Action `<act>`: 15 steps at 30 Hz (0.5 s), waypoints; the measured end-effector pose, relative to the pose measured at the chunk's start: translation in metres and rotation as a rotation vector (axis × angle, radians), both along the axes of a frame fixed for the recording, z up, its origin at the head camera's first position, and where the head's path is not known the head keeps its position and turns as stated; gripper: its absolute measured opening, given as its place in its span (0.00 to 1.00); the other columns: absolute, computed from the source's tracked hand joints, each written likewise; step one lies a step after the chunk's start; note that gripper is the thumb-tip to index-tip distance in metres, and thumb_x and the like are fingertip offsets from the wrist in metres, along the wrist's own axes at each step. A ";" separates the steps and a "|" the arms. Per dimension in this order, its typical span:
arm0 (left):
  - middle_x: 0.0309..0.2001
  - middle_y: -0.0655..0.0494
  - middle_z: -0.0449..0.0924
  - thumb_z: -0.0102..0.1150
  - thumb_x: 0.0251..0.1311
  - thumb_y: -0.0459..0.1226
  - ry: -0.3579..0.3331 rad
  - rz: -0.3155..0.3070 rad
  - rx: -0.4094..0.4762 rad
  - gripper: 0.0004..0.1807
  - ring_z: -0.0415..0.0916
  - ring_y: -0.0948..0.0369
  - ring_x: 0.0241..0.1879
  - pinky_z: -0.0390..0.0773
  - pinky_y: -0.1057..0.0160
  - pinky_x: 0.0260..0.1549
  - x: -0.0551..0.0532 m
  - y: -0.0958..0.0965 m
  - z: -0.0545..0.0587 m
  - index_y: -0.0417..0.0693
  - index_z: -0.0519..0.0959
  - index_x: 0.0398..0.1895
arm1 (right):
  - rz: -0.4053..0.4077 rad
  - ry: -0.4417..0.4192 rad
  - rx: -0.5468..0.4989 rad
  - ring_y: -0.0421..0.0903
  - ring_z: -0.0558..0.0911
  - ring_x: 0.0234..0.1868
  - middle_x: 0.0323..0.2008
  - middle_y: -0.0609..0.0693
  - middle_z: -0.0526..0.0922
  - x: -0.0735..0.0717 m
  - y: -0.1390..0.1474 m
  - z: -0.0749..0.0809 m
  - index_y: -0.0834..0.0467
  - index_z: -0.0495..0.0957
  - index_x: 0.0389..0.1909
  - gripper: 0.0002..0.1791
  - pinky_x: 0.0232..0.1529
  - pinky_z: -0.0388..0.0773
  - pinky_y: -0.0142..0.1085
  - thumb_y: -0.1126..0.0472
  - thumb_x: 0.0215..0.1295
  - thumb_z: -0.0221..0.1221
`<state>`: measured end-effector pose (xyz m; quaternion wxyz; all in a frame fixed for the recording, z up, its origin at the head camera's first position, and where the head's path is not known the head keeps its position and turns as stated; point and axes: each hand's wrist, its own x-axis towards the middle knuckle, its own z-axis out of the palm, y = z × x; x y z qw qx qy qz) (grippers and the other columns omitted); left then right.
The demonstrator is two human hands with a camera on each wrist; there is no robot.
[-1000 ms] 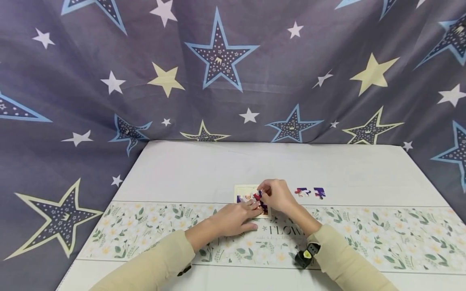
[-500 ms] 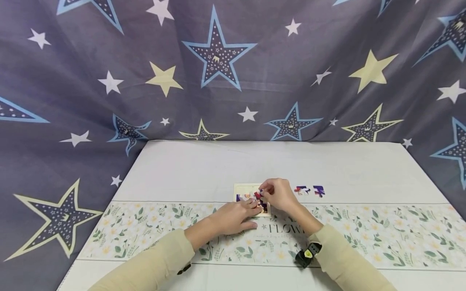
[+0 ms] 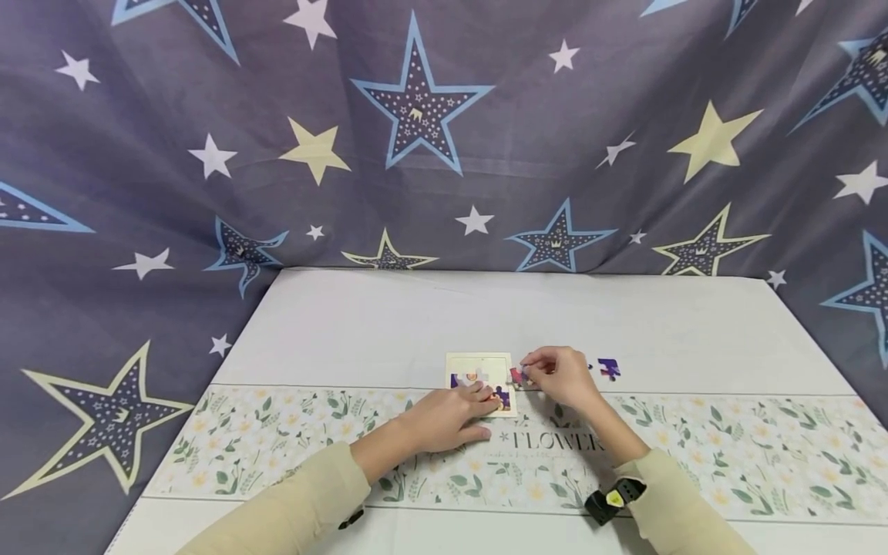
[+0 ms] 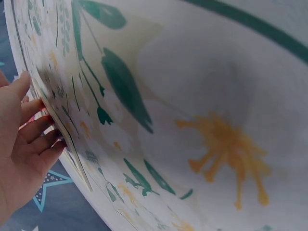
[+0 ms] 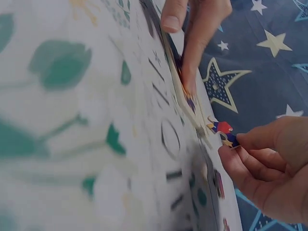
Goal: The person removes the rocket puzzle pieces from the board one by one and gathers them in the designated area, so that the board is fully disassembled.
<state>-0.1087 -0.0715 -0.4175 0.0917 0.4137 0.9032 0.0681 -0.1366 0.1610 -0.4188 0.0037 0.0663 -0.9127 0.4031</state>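
A small puzzle tray (image 3: pixel 479 358) with a cream frame lies at the middle of the table, several pieces fitted in its lower part. My left hand (image 3: pixel 451 418) rests on it, fingers fairly straight over the pieces. In the left wrist view that hand (image 4: pixel 29 139) reaches over the tray's edge. Just right of the tray, my right hand (image 3: pixel 558 375) pinches a red and purple puzzle piece (image 3: pixel 516 376) between thumb and fingers. The right wrist view shows this piece (image 5: pixel 223 129) at the fingertips, beside the tray's corner.
Another purple puzzle piece (image 3: pixel 608 368) lies on the white table (image 3: pixel 388 324) to the right, with a second one mostly hidden behind my right hand. A flowered runner (image 3: pixel 277 432) crosses the table. A star-patterned curtain (image 3: pixel 527 154) hangs behind.
My right hand has moved right, from over the tray to beside it, bringing the red and purple puzzle piece along. The left hand stays on the tray.
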 end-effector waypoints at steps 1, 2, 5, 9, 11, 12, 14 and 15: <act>0.71 0.54 0.65 0.47 0.69 0.55 -0.005 0.002 -0.001 0.29 0.62 0.54 0.71 0.71 0.55 0.66 0.000 0.000 0.000 0.55 0.67 0.69 | -0.007 -0.008 -0.001 0.39 0.80 0.26 0.27 0.52 0.86 0.001 0.004 0.000 0.59 0.85 0.34 0.05 0.26 0.77 0.27 0.66 0.58 0.63; 0.71 0.54 0.65 0.47 0.69 0.55 -0.004 0.002 -0.001 0.29 0.62 0.54 0.71 0.71 0.55 0.66 0.000 0.000 -0.001 0.55 0.67 0.69 | -0.011 -0.018 -0.003 0.39 0.81 0.26 0.27 0.52 0.86 0.002 0.008 0.000 0.60 0.85 0.35 0.05 0.25 0.77 0.27 0.66 0.59 0.62; 0.70 0.53 0.65 0.47 0.68 0.55 -0.004 0.003 0.004 0.29 0.62 0.54 0.71 0.72 0.54 0.65 0.000 0.000 -0.001 0.55 0.67 0.69 | -0.021 -0.059 -0.021 0.41 0.83 0.25 0.28 0.54 0.87 0.006 0.020 0.000 0.61 0.85 0.36 0.06 0.24 0.78 0.28 0.65 0.61 0.61; 0.70 0.53 0.65 0.48 0.68 0.54 -0.007 0.006 0.007 0.29 0.62 0.54 0.71 0.72 0.54 0.65 0.000 0.000 -0.001 0.54 0.67 0.69 | -0.038 -0.115 -0.049 0.42 0.84 0.24 0.30 0.57 0.87 0.010 0.039 0.001 0.64 0.84 0.39 0.08 0.22 0.80 0.29 0.66 0.63 0.60; 0.71 0.54 0.65 0.48 0.68 0.54 -0.007 0.010 0.002 0.29 0.62 0.54 0.72 0.71 0.54 0.66 0.001 0.000 0.000 0.55 0.67 0.69 | -0.053 -0.131 -0.053 0.42 0.85 0.24 0.31 0.58 0.87 0.012 0.048 0.001 0.65 0.83 0.40 0.09 0.23 0.80 0.30 0.65 0.63 0.60; 0.71 0.54 0.65 0.48 0.68 0.55 -0.007 0.011 -0.001 0.29 0.62 0.55 0.72 0.71 0.54 0.66 0.001 0.000 0.000 0.55 0.66 0.69 | -0.060 -0.137 -0.052 0.42 0.85 0.25 0.31 0.59 0.87 0.013 0.053 0.001 0.65 0.83 0.40 0.09 0.24 0.81 0.30 0.65 0.64 0.59; 0.71 0.55 0.64 0.47 0.68 0.55 -0.008 0.012 -0.005 0.29 0.61 0.56 0.72 0.71 0.55 0.66 0.001 0.000 0.001 0.56 0.66 0.70 | -0.065 -0.143 -0.045 0.42 0.85 0.25 0.32 0.59 0.88 0.016 0.062 0.001 0.65 0.83 0.41 0.10 0.24 0.81 0.31 0.64 0.64 0.59; 0.71 0.55 0.64 0.47 0.68 0.55 -0.009 0.012 -0.006 0.29 0.61 0.56 0.72 0.71 0.55 0.66 0.001 0.001 0.001 0.56 0.66 0.70 | -0.067 -0.147 -0.039 0.42 0.85 0.25 0.32 0.59 0.88 0.017 0.067 0.002 0.65 0.83 0.41 0.10 0.25 0.82 0.31 0.64 0.64 0.59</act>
